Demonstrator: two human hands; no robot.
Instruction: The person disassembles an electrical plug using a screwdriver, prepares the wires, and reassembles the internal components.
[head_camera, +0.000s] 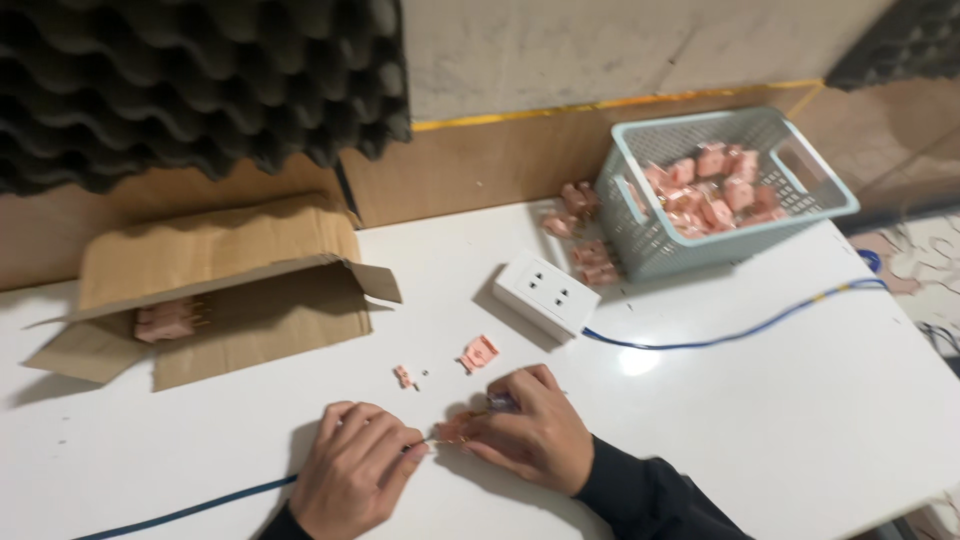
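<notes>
One white table (780, 420) backed by dark foam (200, 90).

Bare table (760, 400) lies right; socket box (546, 293) and carton (215, 300) block ahead.

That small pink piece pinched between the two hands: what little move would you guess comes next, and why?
Probably the right hand keeps the pink piece pressed to the table while the left hand eases the thin tool into it. Both hands meet at that piece, and the tool tip seems to touch it. Blur hides the exact contact, so this is a guess.
</notes>
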